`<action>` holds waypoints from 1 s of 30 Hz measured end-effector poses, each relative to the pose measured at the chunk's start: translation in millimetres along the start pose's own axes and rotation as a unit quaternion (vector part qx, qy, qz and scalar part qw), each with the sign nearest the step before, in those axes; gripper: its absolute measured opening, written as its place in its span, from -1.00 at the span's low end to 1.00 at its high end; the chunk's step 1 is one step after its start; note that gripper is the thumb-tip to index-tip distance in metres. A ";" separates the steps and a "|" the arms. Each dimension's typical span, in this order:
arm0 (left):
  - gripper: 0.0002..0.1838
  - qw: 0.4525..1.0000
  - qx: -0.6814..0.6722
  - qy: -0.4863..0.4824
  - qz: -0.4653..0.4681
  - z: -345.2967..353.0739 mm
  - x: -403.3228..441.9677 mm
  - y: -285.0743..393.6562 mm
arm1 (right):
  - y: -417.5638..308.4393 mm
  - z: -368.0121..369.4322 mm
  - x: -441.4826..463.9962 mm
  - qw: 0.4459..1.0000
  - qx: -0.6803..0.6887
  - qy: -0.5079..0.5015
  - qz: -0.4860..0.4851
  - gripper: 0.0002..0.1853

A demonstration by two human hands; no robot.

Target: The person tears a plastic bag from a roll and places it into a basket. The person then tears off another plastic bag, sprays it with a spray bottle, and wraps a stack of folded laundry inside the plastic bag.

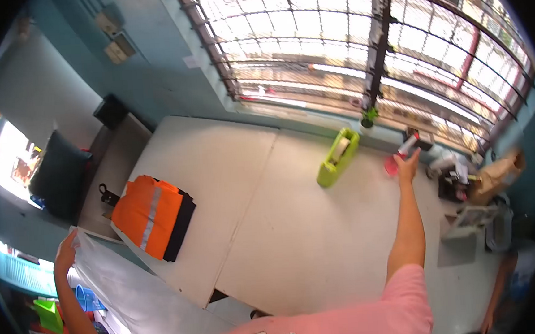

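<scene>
My left hand is raised at the far left, its fingers closed on the top edge of a clear plastic bag. The bag hangs down beside the table's left edge. On the far right, my arm reaches out over the table. My right hand is at a red-and-white object whose kind I cannot make out; thumb and finger are spread around it. Folded orange clothing with a grey reflective stripe lies on the table's left part, over dark cloth.
A lime-green tape dispenser stands near the window-side edge, close to a small potted plant. Assorted items and a brown paper bag crowd the right corner. Another person's arm shows at the lower right. A barred window runs behind.
</scene>
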State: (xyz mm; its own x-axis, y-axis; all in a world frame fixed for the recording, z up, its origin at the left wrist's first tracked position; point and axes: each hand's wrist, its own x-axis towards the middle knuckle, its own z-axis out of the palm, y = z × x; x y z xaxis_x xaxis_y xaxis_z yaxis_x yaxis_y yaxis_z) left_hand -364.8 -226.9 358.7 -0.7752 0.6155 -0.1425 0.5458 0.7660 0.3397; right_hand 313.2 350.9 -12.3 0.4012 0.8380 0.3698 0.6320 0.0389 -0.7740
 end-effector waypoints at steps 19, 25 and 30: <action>-0.16 0.998 0.051 0.038 0.021 29.2 -80.9 26.5 | -123.3 -23.5 -49.7 0.942 0.322 -0.078 -0.050 -0.32; -0.15 0.996 -0.088 0.014 -0.001 35.4 -103.2 -5.6 | -295.9 -28.6 -184.4 0.793 0.430 -0.429 -0.052 -0.46; -0.16 0.995 -0.090 0.003 0.042 45.6 -109.9 -34.7 | -434.4 -81.1 -364.1 0.546 0.530 -0.643 -0.089 -0.46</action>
State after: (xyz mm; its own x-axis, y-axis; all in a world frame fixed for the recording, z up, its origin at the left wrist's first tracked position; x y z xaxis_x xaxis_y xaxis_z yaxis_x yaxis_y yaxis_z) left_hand -284.1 -312.6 320.1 -0.7314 0.6744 -0.1010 0.5437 0.6662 0.5105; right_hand -53.6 -15.3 231.0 -0.8323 0.4312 0.3483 -0.4262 -0.0961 -0.8995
